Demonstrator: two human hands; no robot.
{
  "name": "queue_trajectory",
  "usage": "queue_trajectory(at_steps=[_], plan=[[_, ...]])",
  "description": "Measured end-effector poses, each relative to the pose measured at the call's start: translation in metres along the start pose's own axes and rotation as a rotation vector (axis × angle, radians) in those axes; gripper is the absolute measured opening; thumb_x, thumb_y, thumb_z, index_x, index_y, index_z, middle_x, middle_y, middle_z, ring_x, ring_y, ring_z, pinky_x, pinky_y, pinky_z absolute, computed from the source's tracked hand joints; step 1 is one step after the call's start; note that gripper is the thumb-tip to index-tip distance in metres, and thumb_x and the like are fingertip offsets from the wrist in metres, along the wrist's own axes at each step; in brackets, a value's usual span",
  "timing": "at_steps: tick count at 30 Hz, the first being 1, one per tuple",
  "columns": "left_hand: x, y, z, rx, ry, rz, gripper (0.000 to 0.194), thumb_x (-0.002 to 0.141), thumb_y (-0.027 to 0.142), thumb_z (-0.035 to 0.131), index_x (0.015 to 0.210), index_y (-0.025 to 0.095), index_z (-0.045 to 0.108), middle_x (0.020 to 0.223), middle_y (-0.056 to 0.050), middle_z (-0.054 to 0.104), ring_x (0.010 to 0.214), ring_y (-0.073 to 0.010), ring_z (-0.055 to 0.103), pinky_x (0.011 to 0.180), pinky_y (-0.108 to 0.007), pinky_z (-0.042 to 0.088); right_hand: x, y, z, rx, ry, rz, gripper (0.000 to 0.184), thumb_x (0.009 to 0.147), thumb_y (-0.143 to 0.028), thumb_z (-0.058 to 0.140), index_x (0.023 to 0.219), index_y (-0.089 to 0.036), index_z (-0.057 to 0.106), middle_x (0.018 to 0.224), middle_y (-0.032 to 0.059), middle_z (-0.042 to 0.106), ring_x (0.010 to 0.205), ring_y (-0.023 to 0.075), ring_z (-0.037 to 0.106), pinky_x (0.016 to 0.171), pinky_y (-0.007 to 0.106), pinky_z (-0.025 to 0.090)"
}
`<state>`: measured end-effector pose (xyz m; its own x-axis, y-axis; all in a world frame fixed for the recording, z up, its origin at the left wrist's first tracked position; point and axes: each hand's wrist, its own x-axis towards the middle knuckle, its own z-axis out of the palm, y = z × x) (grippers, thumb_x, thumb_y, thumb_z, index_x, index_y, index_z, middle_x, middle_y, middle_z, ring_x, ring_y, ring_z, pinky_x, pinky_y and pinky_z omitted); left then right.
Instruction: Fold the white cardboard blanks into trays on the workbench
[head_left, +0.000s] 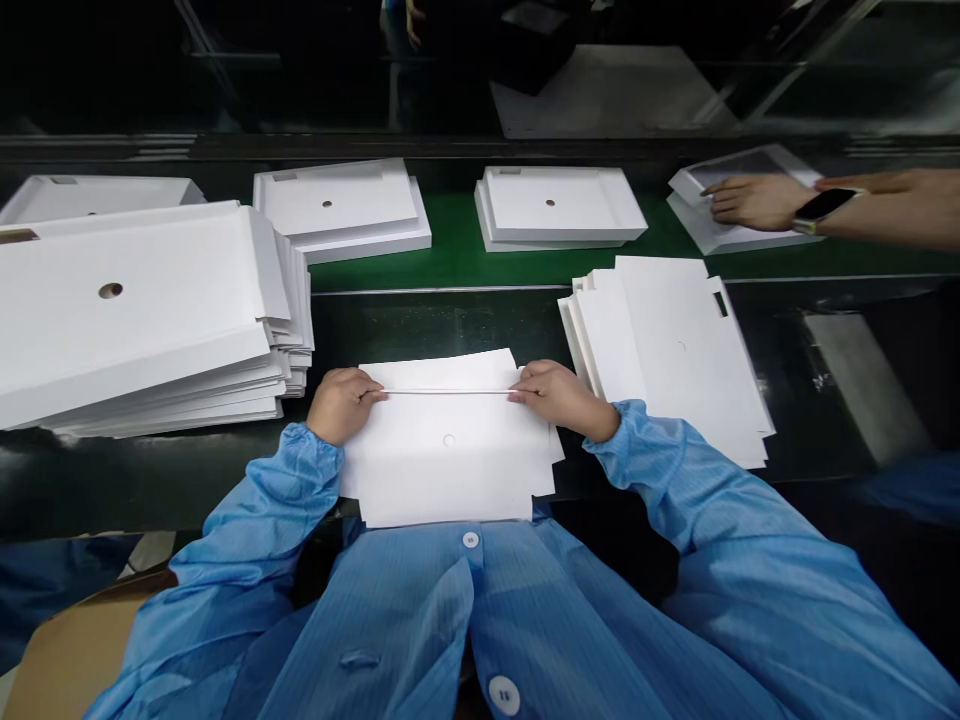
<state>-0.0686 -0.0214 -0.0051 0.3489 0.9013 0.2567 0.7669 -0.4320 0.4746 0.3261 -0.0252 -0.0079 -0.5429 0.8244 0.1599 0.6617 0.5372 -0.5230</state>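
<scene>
A white die-cut cardboard sheet (pixel 450 475) lies in front of my body, its near edge against my blue smock. A raised crease runs across its upper part, with a faint round cut below it. At the crease's left end, my left hand (pixel 340 404) is closed, thumb and fingers pinching the card. My right hand (pixel 559 396) pinches the other end of the same crease. To the right of my right hand lies a pile of flat white cardboard sheets (pixel 675 350). Left of my left hand rises a stack of partly folded white cardboard pieces (pixel 165 300), the top one with a round hole.
Beyond the dark bench runs a green belt (pixel 450 265) with white box trays, including one tray (pixel 551 205) in the middle and another (pixel 337 200) further left. At far right, another person's hand (pixel 757 200) rests on a white box (pixel 701 222). A brown carton (pixel 82 640) stands at lower left.
</scene>
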Motion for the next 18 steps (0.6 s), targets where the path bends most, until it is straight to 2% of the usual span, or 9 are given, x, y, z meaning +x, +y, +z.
queue_trajectory(at_steps=[3,7,12,18], plan=[[-0.002,0.004,-0.003,0.092,0.021,0.075,0.026,0.093,0.039,0.061,0.078,0.024,0.077,0.081,-0.005,0.074,0.080,-0.0207,0.065,0.083,-0.040,0.046,-0.001,0.000,0.000,0.028,0.018,-0.005,0.032,0.097,-0.037,0.058,0.080,-0.021,0.080,0.076,0.0058,0.068,0.077,0.0196,0.063,0.075,0.036,0.051],[-0.004,0.009,-0.007,0.145,0.012,0.102,0.023,0.093,0.032,0.057,0.080,0.026,0.075,0.076,-0.005,0.072,0.077,-0.0204,0.064,0.083,-0.042,0.042,-0.003,-0.001,0.000,0.032,0.025,0.002,0.030,0.096,-0.036,0.059,0.078,-0.023,0.079,0.076,0.0053,0.070,0.079,0.0200,0.064,0.074,0.035,0.052],[-0.005,0.009,-0.006,0.144,0.031,0.107,0.021,0.092,0.029,0.058,0.080,0.026,0.075,0.075,-0.005,0.071,0.075,-0.0198,0.064,0.083,-0.042,0.043,-0.003,-0.003,0.001,-0.087,0.011,-0.053,0.028,0.097,-0.028,0.057,0.079,-0.019,0.077,0.080,0.0076,0.069,0.079,0.0212,0.060,0.077,0.037,0.049],[-0.003,0.003,-0.008,0.110,0.081,0.120,0.021,0.092,0.033,0.059,0.080,0.026,0.076,0.072,-0.004,0.069,0.073,-0.0194,0.063,0.082,-0.041,0.044,0.000,-0.014,-0.004,-0.227,-0.039,-0.106,0.038,0.099,-0.023,0.048,0.072,-0.016,0.073,0.076,0.0092,0.064,0.075,0.0201,0.053,0.076,0.036,0.043]])
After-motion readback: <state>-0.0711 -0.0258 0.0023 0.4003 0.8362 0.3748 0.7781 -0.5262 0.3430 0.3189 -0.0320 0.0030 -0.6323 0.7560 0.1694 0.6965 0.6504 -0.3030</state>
